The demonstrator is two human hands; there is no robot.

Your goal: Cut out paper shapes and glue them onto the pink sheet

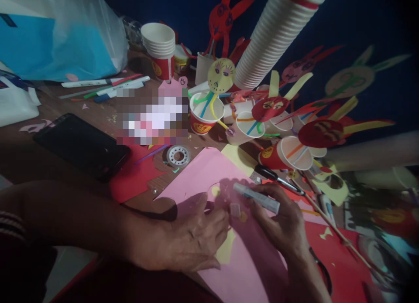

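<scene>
A pink paper sheet (209, 163) lies on the wooden table in front of me. My left hand (196, 240) rests palm down on it with the fingers spread, touching a yellow paper piece (225, 248). In my right hand (281, 220) is a whitish glue stick (257, 197), tilted above the sheet and gripped between thumb and fingers. Between the hands a small clear cap (235, 209) sits on the pink paper, beside small yellow scraps (216, 191).
A black phone (81, 146) and tape roll (178, 155) lie left of the sheet. Behind stand a tall cup stack (278, 32) and paper cups (203, 124) with decorated faces. Scissors (279, 179), a thin stick (334, 224) and red paper (340, 259) are at right.
</scene>
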